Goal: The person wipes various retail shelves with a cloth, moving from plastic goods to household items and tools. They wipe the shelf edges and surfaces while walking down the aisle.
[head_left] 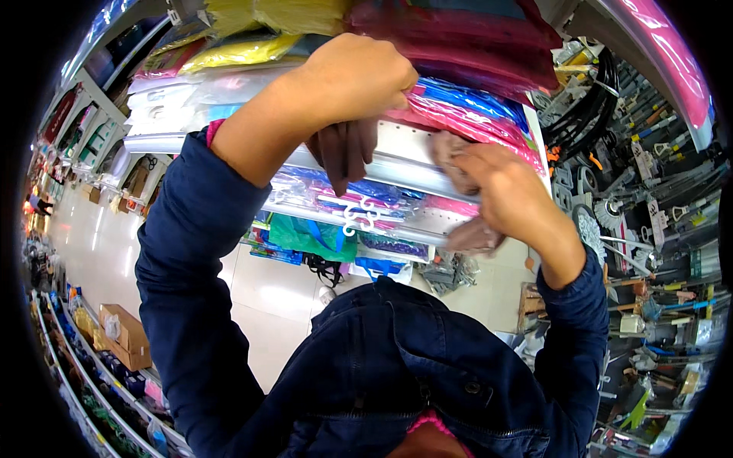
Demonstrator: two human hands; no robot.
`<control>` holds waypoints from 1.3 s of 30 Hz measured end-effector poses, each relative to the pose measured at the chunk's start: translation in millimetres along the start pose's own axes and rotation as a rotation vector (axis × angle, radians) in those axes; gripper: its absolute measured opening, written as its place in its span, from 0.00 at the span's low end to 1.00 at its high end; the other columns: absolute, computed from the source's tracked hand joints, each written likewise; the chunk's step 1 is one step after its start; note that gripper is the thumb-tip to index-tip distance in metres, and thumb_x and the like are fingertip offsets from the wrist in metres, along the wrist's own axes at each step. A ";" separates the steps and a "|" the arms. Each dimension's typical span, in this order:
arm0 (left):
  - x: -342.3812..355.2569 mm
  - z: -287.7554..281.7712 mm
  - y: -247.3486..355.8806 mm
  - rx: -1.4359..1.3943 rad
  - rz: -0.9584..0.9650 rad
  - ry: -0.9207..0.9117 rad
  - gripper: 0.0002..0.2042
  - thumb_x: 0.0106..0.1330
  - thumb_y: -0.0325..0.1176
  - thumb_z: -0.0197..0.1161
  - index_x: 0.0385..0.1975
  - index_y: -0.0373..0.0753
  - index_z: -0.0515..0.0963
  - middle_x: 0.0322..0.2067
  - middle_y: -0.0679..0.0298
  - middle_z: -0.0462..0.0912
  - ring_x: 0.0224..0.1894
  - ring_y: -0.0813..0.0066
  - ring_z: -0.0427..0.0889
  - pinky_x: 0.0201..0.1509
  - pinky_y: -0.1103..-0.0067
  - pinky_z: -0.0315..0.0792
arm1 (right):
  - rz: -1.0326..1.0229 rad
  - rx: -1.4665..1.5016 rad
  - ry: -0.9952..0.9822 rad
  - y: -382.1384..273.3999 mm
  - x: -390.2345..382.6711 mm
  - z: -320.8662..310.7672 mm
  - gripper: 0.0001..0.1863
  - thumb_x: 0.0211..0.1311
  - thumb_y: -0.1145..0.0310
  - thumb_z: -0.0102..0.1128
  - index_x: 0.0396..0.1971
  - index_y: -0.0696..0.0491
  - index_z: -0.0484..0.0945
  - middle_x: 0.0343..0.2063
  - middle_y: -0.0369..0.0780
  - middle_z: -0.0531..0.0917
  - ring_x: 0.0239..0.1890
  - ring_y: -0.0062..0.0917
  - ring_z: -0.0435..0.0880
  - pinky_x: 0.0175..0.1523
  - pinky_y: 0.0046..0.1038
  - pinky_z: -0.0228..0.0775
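My left hand point(366, 76) is closed in a fist over the upper shelf, against the stacked plastic packages. A brown cloth point(343, 156) hangs from under its palm, over the shelf's front edge. Lower and to the right, my right hand point(500, 187) grips a second piece of brown cloth point(452, 160) at the shelf's white perforated front strip point(412, 141). More of that cloth droops below the right palm, slightly blurred. Whether the two pieces are one cloth I cannot tell. Pink packages point(477, 118) and blue ones point(469, 95) in shiny wrap lie just beyond my right hand.
Dark red packages point(466, 46) and yellow ones point(244, 53) are piled on the upper shelf. White hooks point(359, 216) and a green bag point(301, 237) show below. Crowded hanging tools point(664, 229) line the right side. A cardboard box point(122, 336) sits on the lower left shelving.
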State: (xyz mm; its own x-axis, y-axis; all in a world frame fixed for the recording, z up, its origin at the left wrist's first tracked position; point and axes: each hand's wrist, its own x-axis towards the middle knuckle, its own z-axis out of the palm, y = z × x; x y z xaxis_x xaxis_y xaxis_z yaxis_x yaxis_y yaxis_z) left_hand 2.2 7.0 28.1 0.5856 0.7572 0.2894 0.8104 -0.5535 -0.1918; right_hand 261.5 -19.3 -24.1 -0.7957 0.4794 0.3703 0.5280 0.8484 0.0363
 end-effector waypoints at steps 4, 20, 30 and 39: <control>-10.3 -2.3 2.5 0.042 -0.061 -0.093 0.13 0.56 0.41 0.63 0.37 0.43 0.79 0.32 0.56 0.82 0.36 0.53 0.80 0.37 0.64 0.73 | 0.193 -0.004 0.027 12.3 -47.0 -44.9 0.17 0.42 0.83 0.49 0.36 0.61 0.79 0.37 0.48 0.81 0.40 0.43 0.80 0.46 0.35 0.74; -170.5 103.4 128.4 -0.686 -0.520 0.166 0.13 0.53 0.26 0.69 0.39 0.37 0.79 0.24 0.58 0.79 0.25 0.63 0.80 0.29 0.75 0.74 | 0.591 0.512 -0.326 8.9 -90.5 208.8 0.20 0.46 0.75 0.55 0.45 0.55 0.77 0.41 0.46 0.80 0.47 0.42 0.77 0.55 0.38 0.67; -191.9 166.4 157.2 -0.780 -0.687 -0.016 0.15 0.54 0.30 0.69 0.42 0.37 0.78 0.28 0.55 0.82 0.26 0.63 0.81 0.30 0.74 0.74 | 0.360 0.304 -0.404 47.1 -139.2 250.2 0.19 0.43 0.73 0.60 0.42 0.54 0.78 0.54 0.43 0.75 0.54 0.37 0.74 0.59 0.38 0.63; -202.4 160.9 165.3 -0.726 -0.690 -0.026 0.14 0.58 0.37 0.64 0.42 0.38 0.78 0.33 0.55 0.82 0.31 0.56 0.82 0.34 0.68 0.75 | 0.533 0.224 -0.475 98.6 -242.9 182.1 0.11 0.51 0.64 0.58 0.31 0.53 0.80 0.33 0.47 0.81 0.38 0.43 0.80 0.46 0.43 0.71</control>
State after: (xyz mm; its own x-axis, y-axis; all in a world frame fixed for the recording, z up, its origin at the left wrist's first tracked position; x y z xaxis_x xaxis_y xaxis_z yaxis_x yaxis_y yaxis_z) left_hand 20.1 -181.9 -213.1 -0.0022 0.9950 0.0996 0.7728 -0.0615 0.6317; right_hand 452.8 -11.2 -279.5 -0.5184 0.8404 -0.1580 0.8451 0.4754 -0.2446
